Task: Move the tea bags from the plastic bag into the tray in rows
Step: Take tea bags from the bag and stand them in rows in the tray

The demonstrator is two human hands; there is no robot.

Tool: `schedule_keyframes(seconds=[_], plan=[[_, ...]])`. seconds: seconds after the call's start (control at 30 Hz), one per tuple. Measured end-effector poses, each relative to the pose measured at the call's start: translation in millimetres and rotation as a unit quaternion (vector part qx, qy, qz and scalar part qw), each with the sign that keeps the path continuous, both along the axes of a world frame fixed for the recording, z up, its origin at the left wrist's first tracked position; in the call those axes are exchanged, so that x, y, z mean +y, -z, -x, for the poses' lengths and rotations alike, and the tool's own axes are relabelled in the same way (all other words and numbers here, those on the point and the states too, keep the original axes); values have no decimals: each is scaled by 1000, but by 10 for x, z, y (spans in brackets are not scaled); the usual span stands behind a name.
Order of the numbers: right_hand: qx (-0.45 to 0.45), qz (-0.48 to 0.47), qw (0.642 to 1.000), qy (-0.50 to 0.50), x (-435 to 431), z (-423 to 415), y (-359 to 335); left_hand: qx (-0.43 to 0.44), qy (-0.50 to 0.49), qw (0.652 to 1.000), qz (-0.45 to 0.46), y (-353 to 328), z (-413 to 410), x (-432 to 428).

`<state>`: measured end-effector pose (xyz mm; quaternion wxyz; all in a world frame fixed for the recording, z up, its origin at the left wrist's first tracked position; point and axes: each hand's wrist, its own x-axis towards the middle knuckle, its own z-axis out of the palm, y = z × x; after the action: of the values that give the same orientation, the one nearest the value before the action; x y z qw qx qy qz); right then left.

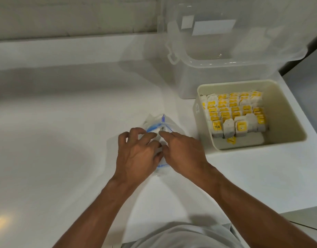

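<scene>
Both hands are over the bag (167, 125), which lies on the white desk (64, 122) at the centre of the view, clear plastic with a blue zip line curling round its mouth. The left hand (136, 154) sits on the bag's 9 o'clock side, fingers curled and spread over the plastic, grip closed on the bag's edge. The right hand (182, 153) comes in from 4 o'clock, forefinger stretched toward the mouth and almost meeting the left fingertips; its grip is narrow, but the other fingers are tucked out of sight, and whether it pinches anything I cannot tell. What is inside the bag is hidden by the hands and the glare. Over at 3 o'clock of the bag stands the cream tray (288, 108), and the tea bags (232, 111) are there, packed upright in rows across its far and middle part, yellow labels up. One yellow tag (231, 139) lies flat on the tray floor at 6 o'clock of the rows. At 12 o'clock of the tray, touching or just beside it, is a clear box (216, 72) with its lid (243, 24) raised.
</scene>
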<state>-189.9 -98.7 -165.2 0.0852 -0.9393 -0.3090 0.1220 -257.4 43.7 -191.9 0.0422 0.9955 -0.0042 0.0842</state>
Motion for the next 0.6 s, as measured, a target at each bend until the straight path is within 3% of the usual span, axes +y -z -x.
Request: schedule_keyframes(seconds=[0.17, 0.4, 0.53, 0.6], plan=[[101, -64, 993, 8, 87, -91, 8, 11, -23, 999, -43, -33, -47, 60], [157, -85, 984, 10, 207, -203, 142, 37, 6, 998, -47, -27, -184, 129], [301, -232, 916, 132, 312, -284, 216, 33, 9, 998, -46, -24, -261, 153], [317, -249, 901, 158, 357, -317, 236, 32, 11, 998, -47, -27, -290, 169]])
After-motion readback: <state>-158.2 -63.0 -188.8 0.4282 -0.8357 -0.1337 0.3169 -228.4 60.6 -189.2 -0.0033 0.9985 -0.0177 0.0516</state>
